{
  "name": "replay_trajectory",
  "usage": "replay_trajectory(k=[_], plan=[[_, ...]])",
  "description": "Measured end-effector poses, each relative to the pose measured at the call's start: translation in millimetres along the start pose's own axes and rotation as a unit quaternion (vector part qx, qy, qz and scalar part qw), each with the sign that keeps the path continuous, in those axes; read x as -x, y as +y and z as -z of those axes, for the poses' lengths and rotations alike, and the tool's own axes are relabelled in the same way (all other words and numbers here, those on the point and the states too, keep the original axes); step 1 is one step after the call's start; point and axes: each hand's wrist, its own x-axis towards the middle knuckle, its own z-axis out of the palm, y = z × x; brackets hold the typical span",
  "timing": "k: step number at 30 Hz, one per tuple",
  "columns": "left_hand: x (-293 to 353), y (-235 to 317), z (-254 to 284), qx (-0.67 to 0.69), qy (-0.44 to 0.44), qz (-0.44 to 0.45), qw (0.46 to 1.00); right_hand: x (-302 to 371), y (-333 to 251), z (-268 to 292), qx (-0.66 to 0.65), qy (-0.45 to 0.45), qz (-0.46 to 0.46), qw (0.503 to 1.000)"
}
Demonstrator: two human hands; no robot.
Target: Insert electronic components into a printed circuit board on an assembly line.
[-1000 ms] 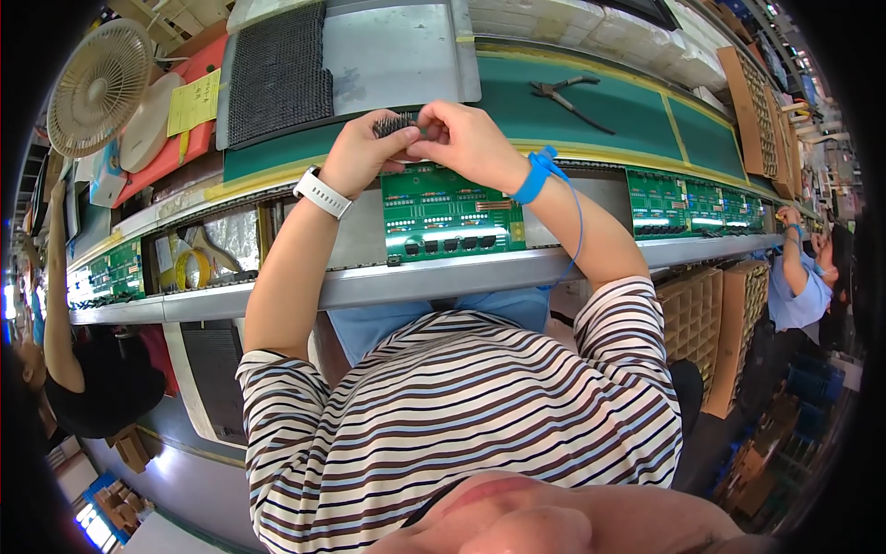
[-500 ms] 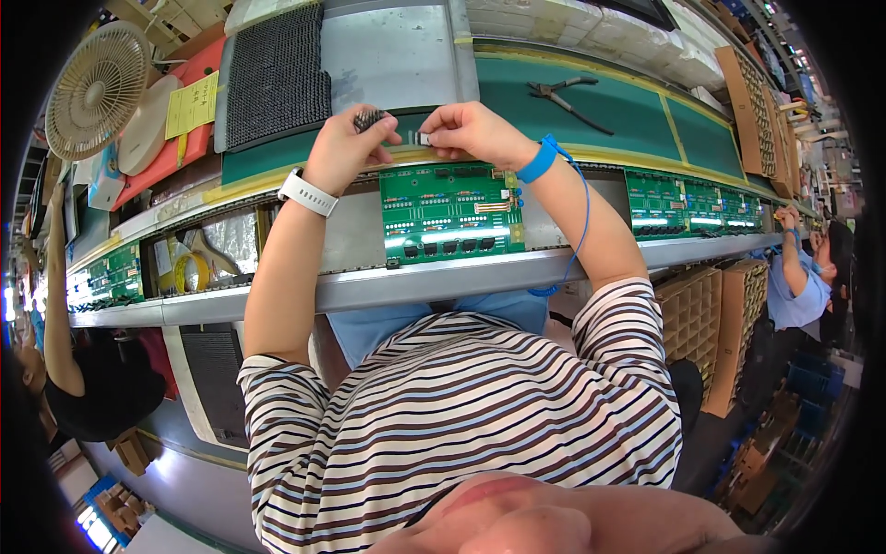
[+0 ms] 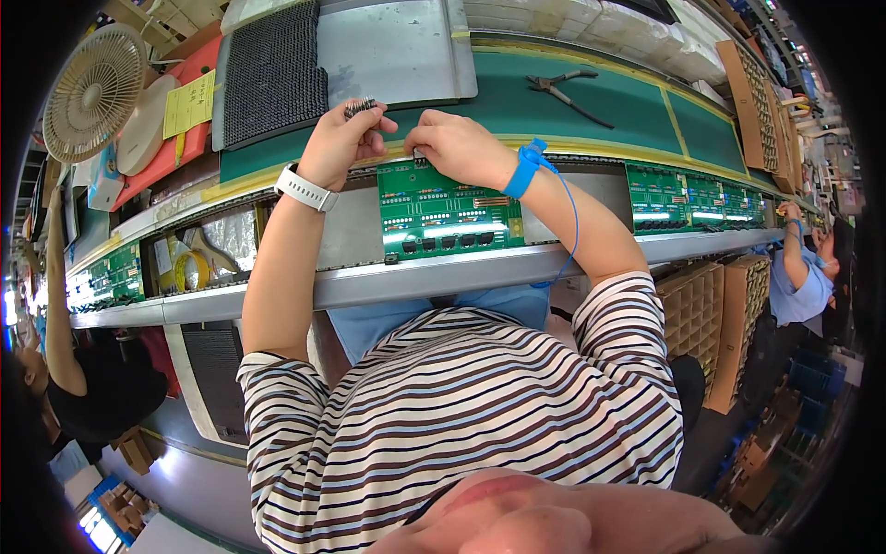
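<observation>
Head view: could jam on the circuit board (image 3: 449, 217) if pressed slantwise by the right hand (image 3: 459, 150), nearly closed at the fingertips; could spill from the left hand (image 3: 338, 143), half curled around dark parts (image 3: 359, 108), if slackened. Note a small black part (image 3: 421, 159) apparently pinched just beneath the right fingertips, at the board's far edge.

Head-worn fisheye looks down past striped shirt (image 3: 461, 397) at nearby workbench (image 3: 503, 92)

Pliers (image 3: 551, 85) are laid, handles spread, on the green surface (image 3: 632, 106). At the left, a desk fan (image 3: 92, 94), a yellow paper note (image 3: 190, 103) and a roll of yellow tape (image 3: 181, 270) are seen; at the right, partitioned cardboard trays (image 3: 690, 319).
</observation>
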Motion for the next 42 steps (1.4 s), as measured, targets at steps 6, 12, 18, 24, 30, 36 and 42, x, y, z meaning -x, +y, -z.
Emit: replay_trajectory(k=[6, 12, 18, 24, 30, 36, 42], plan=[[2.5, 2.2, -1.4, -0.034, 0.01, -0.011, 0.999, 1.0, -2.9, -1.0, 0.022, 0.0, 0.015, 1.0], [3.1, 5.5, -6.1, -0.049, 0.017, -0.024, 0.998, 3.0, 3.6, -3.7, 0.026, 0.046, 0.044, 0.998], [1.8, 0.7, -6.1, -0.1, 0.036, -0.033, 0.994, 8.7, 6.6, -5.5, 0.045, 0.043, 0.068, 0.996], [-0.4, -1.3, -6.0, -0.08, 0.018, -0.042, 0.996, 13.7, 3.2, -1.1, 0.073, 0.004, 0.114, 0.991], [0.7, 0.2, -10.3, -0.101, 0.025, -0.038, 0.994, 13.5, -0.2, 5.5, 0.097, -0.019, 0.115, 0.988], [6.2, -0.2, -17.6, -0.111, 0.026, -0.028, 0.993, 11.2, -0.1, 23.2, 0.057, -0.052, 0.059, 0.995], [4.8, -4.1, -20.0, -0.049, -0.032, -0.024, 0.998, 5.7, -6.5, 16.4, -0.112, 0.124, 0.054, 0.985]])
